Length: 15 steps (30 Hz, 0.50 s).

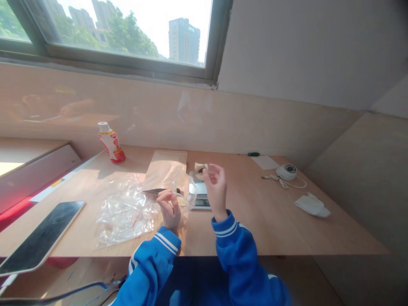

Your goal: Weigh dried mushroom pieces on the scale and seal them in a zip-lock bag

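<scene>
While the left hand (169, 209) pinched the rim of a clear plastic bag (186, 193) at centre frame, the right hand (216, 190) hung half-curled — whether it gripped the small cream object (200, 167) just beyond, I couldn't tell.

This looks like a small office or study room in a city. A long wooden desk (255, 225) sits under a big window (127, 32), and tall buildings (184, 40) stand outside. A tablet (41, 236) lies on the desk.
</scene>
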Each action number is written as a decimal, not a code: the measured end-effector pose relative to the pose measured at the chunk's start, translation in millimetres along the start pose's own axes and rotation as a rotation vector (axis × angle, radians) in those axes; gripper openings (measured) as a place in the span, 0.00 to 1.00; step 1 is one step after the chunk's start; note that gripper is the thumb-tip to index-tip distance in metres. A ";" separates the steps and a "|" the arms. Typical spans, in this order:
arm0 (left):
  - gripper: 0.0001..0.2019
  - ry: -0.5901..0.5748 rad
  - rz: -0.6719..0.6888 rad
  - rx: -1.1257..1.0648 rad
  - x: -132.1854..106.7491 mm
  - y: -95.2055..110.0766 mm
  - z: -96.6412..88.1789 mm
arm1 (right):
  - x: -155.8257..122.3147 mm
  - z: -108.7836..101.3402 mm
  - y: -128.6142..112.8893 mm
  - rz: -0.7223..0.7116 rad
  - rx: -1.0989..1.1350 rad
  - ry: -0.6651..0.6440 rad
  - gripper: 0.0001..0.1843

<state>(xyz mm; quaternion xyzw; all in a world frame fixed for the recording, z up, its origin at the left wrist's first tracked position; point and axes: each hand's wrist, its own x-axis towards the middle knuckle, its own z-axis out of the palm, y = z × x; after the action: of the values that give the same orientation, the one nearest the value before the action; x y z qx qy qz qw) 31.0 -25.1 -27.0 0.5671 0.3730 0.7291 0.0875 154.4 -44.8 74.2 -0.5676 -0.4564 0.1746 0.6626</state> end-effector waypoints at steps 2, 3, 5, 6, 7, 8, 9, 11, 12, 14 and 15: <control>0.03 0.000 0.007 0.001 -0.2 -0.1 0.0 | -7.7 7.7 -11.3 -0.001 -0.042 -0.014 0.15; 0.03 -0.001 0.003 0.003 -0.3 -0.1 0.0 | -11.5 11.4 -14.5 -0.020 -0.092 -0.066 0.14; 0.03 0.013 -0.009 0.005 -0.5 -0.3 -0.2 | -17.9 17.4 -16.8 -0.105 -0.206 -0.259 0.14; 0.03 0.023 -0.016 0.007 -0.5 -0.6 -0.3 | -19.9 19.2 -16.6 -0.157 -0.254 -0.363 0.14; 0.03 0.034 -0.022 0.009 -0.5 -0.8 -0.4 | -21.0 19.9 -15.9 -0.202 -0.289 -0.448 0.14; 0.02 0.046 -0.026 0.012 -0.3 -1.0 -0.4 | -21.2 19.7 -15.0 -0.232 -0.313 -0.504 0.13; 0.03 0.053 -0.029 0.013 0.1 -1.1 -0.3 | -20.6 18.5 -14.1 -0.246 -0.327 -0.529 0.12; 0.04 0.060 -0.047 0.005 0.9 -1.0 0.1 | -17.8 14.1 -12.6 -0.243 -0.340 -0.530 0.12; 0.05 0.065 -0.061 -0.007 1.3 -0.7 0.4 | -15.9 11.3 -12.3 -0.243 -0.340 -0.535 0.12; 0.07 0.073 -0.092 -0.030 1.8 0.4 0.9 | -11.5 5.4 -12.0 -0.259 -0.324 -0.543 0.12; 0.07 0.077 -0.104 -0.035 1.9 1.2 1.0 | -8.8 2.6 -11.4 -0.272 -0.312 -0.530 0.12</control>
<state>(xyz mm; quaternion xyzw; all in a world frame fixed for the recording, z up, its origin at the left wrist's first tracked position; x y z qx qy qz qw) 31.6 -24.5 -24.6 0.5167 0.3924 0.7513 0.1206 144.4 -53.2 80.8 -0.5309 -0.7055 0.1540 0.4434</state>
